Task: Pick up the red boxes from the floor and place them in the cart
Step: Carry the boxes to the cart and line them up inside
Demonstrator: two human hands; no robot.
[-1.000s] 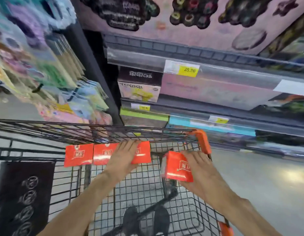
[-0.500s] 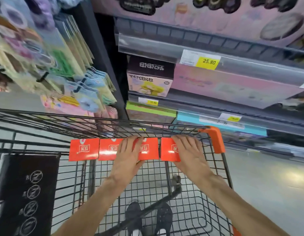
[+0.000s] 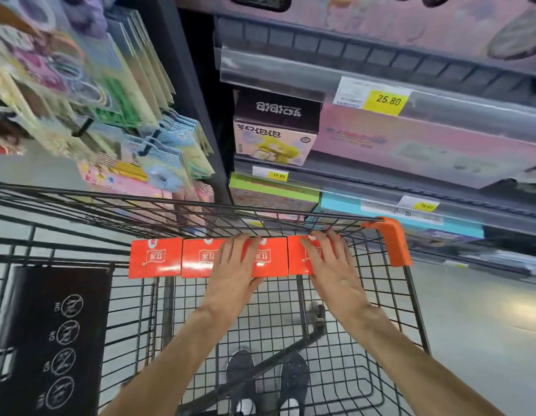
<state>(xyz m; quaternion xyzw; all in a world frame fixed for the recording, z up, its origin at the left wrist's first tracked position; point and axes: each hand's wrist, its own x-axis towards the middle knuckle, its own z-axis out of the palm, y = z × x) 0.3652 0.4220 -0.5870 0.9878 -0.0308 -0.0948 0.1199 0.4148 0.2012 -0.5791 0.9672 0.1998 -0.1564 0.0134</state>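
Settling the red boxes (image 3: 155, 258) in a row against the far wall of the cart (image 3: 393, 244), the left hand (image 3: 235, 274) and right hand (image 3: 336, 268) are laid flat, fingers straight, gripping nothing; withdrawal is called for next, past the shelves (image 3: 381, 181) just beyond.
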